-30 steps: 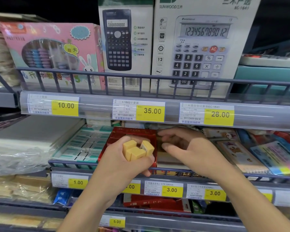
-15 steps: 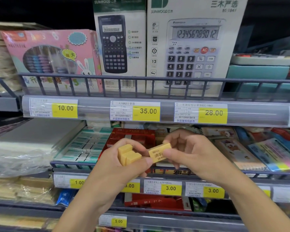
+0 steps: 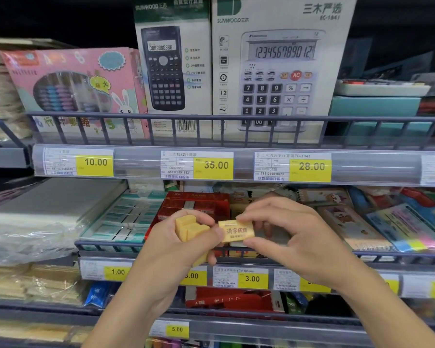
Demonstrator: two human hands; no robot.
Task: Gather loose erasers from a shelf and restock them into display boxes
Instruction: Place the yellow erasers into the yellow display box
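Since half a second ago, little changed: single eraser (image 3: 236, 231) turned a touch flatter, printed face up, and drawn closer against the left thumb. A second ago, no eraser in the right hand at all, its fingers reaching into the shelf beside the red box (image 3: 196, 205); three yellow blocks then in the left hand, two block ends showing on top now.

Left hand (image 3: 166, 257) in front of the red box, fingers curled tight round a clump of yellow erasers (image 3: 189, 227), thumb tip pressed on the near end of the single eraser. A further yellow edge peeking out below the palm.

Right hand (image 3: 294, 237) just right of the red box, pinching the single eraser: fingertips (image 3: 246, 217) on its far edge, thumb under its near edge, remaining fingers loosely bent. Eraser lying level between both hands, above the shelf rail (image 3: 106, 244) and the price tags (image 3: 252, 278).

Behind the red box, higher up, calculator boxes (image 3: 281, 71) standing on the upper shelf.
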